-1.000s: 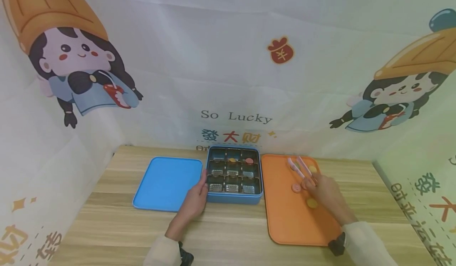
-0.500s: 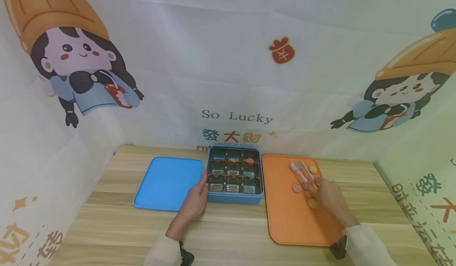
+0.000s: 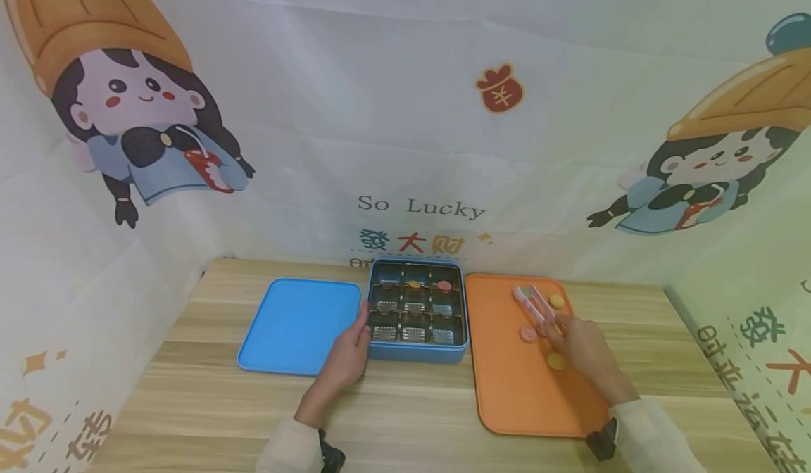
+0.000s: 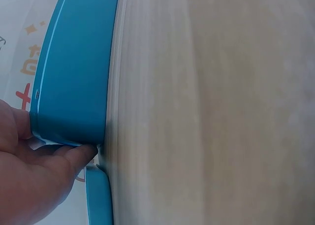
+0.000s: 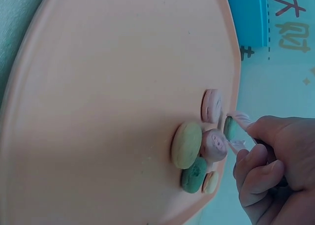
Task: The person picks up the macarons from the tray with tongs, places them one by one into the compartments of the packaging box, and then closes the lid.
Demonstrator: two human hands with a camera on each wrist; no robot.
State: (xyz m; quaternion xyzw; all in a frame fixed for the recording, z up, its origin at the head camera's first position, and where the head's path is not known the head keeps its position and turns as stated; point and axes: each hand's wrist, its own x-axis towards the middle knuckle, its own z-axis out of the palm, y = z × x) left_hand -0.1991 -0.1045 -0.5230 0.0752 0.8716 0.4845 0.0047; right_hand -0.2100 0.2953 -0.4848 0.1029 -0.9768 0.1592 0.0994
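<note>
Now the tips of the pale tongs (image 5: 241, 118) sit lower than a second ago, with the green macaron (image 5: 230, 128) between them, near twelve o'clock on the orange tray (image 3: 516, 397), so it looks almost caught but not yet lifted. The right hand (image 3: 584, 348) pinches the tongs, its fingers curled close together round them. The left hand (image 3: 347, 357) holds the blue box (image 3: 418, 352) at its eight o'clock side, thumb and fingers set narrowly about a corner.
</note>
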